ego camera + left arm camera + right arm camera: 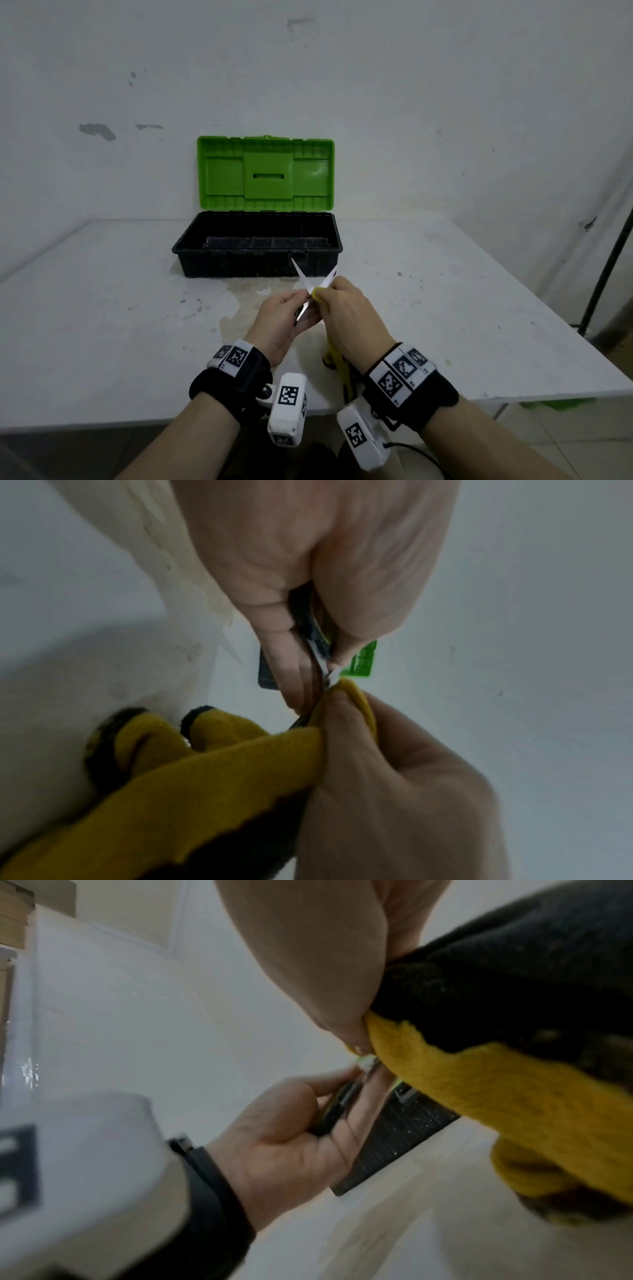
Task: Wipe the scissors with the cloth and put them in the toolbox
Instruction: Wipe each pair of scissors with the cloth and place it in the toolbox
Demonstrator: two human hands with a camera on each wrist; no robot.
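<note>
My left hand (284, 317) grips the dark handles of the scissors (303, 277), whose two silver blades stand spread apart in a V above both hands. The handles (313, 631) show between my left fingers in the left wrist view. My right hand (346, 310) pinches a yellow and black cloth (337, 363) around the base of one blade. The cloth (212, 772) hangs down from that pinch toward the table. In the right wrist view the cloth (479, 1096) fills the right side. The toolbox (257, 253) stands open just behind my hands.
The toolbox has a black tray and a green lid (265, 173) raised against the white wall. The white table (102, 308) has a stained patch below my hands. A dark pole (606, 270) leans at the right edge.
</note>
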